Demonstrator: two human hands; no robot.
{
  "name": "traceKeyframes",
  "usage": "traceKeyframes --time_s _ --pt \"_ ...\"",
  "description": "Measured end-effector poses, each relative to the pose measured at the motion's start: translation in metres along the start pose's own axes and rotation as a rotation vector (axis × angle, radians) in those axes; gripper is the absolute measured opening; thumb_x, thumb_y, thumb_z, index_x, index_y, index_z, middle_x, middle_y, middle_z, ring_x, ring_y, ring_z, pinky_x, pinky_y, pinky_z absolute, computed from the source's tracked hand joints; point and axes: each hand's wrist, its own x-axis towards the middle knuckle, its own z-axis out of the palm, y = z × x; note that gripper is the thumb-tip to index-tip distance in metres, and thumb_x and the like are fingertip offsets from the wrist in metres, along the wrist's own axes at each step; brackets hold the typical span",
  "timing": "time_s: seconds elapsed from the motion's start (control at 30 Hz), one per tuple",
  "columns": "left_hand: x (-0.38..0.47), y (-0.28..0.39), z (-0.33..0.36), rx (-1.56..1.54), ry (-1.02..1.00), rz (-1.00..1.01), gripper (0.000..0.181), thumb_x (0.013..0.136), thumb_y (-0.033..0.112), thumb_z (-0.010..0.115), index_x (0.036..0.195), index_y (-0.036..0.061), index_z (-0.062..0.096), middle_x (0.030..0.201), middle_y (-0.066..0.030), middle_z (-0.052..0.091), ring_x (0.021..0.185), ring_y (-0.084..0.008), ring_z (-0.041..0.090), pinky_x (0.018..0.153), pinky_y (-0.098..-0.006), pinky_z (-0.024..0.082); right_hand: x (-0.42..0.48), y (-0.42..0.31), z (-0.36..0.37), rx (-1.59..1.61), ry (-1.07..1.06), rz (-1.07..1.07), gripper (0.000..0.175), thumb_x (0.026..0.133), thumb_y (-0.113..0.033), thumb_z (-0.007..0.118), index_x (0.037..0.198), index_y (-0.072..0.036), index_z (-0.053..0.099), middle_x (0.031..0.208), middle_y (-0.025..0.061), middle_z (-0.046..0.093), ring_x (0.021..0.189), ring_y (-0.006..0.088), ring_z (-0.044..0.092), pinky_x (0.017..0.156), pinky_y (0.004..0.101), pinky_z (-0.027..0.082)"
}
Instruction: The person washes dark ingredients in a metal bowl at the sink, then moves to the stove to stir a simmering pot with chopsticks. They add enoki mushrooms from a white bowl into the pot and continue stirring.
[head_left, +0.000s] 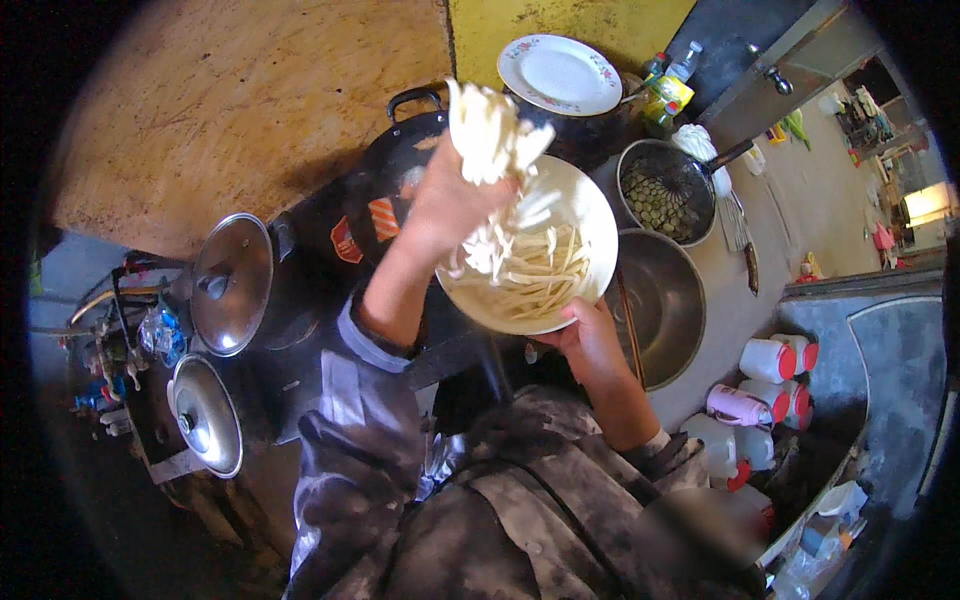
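My left hand (454, 199) is closed around a blurred bunch of pale strips of food (487, 131), raised over the left side of a white bowl (600, 225). Some strips hang or fall below the fingers, over the bowl. More pale strips (544, 277) lie inside it, looking like noodles or cut vegetable. My right hand (589, 330) grips the bowl's near rim, with the thumb on the edge; the bowl is tilted. Behind my left hand sits a dark wok (386, 157) with a loop handle, partly hidden by the hand and the bowl.
A floral plate (561, 75) lies beyond the bowl. To the right are a pan of sliced green pieces (664, 195), an empty metal basin (667, 307) with chopsticks (628, 322) at its edge, and a slotted turner (739, 232). Two metal lids (232, 285) stand at the left; jugs (769, 360) are at right.
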Motion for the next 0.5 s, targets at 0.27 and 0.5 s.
traceKeyframes --time_s 0.27,0.5 --pt "0.043 0.022 -0.068 -0.267 -0.015 -0.176 0.036 0.076 0.022 0.058 0.103 0.0012 0.047 0.081 -0.0091 0.054 0.068 -0.0183 0.057 0.056 -0.0317 0.05 0.005 0.003 -0.023 0.094 -0.052 0.002 0.061 0.068 -0.008 0.041 0.127 0.001 0.027 0.122 0.0191 0.043 0.107 0.0338 0.048 0.083 0.0443 0.047" --pt "0.069 -0.058 -0.105 0.088 0.084 -0.2 0.027 0.075 0.02 0.062 0.093 0.0004 0.056 0.083 -0.0056 0.059 0.066 -0.0147 0.056 0.058 -0.0278 0.045 -0.014 -0.007 -0.049 0.103 0.154 -0.016 0.055 0.068 -0.006 0.041 0.121 0.006 0.032 0.115 0.0202 0.048 0.098 0.0321 0.054 0.073 0.0427 0.053"
